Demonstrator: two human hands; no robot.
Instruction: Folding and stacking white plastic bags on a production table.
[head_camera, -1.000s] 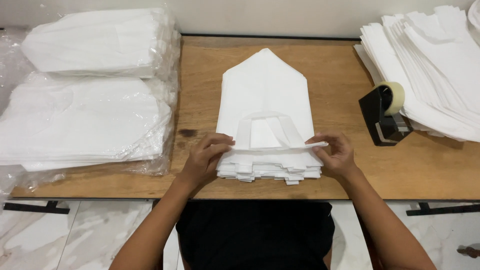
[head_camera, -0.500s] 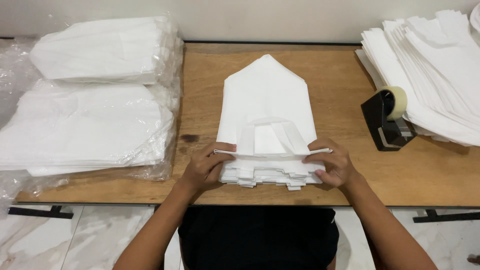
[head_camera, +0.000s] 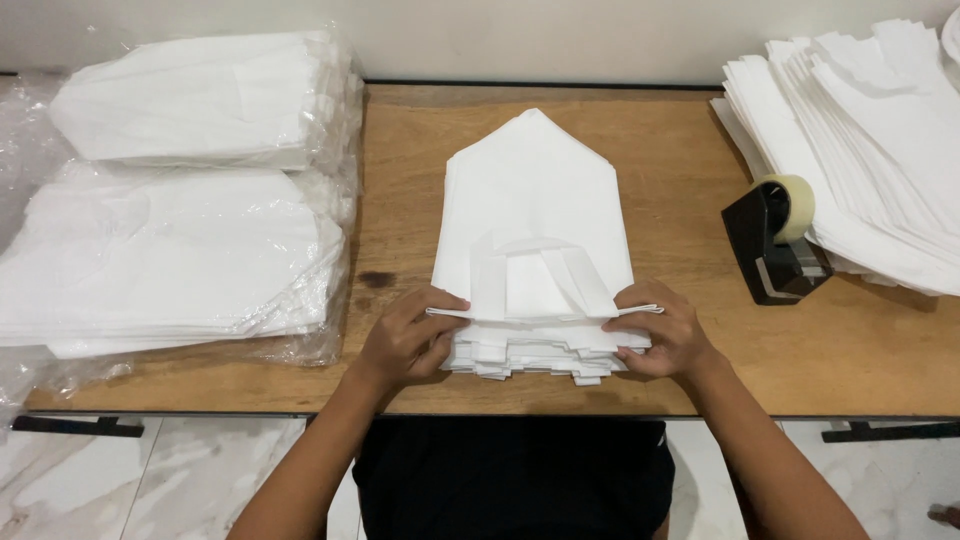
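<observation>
A stack of white folded bags with a pointed far end lies in the middle of the wooden table. Its handle loops are folded back over the near part of the top bag. My left hand pinches the stack's near left edge, thumb on top. My right hand grips the near right edge in the same way. Both hands hold the folded near end of the stack against the table, close to the front edge.
Two bundles of white bags wrapped in clear plastic fill the table's left side. A black tape dispenser with a roll of clear tape stands at the right, beside a fanned pile of loose white bags. A white wall lies behind.
The handles' fold has been pressed down flatter onto the stack. Both hands slid slightly outward and toward me along the near edge.
</observation>
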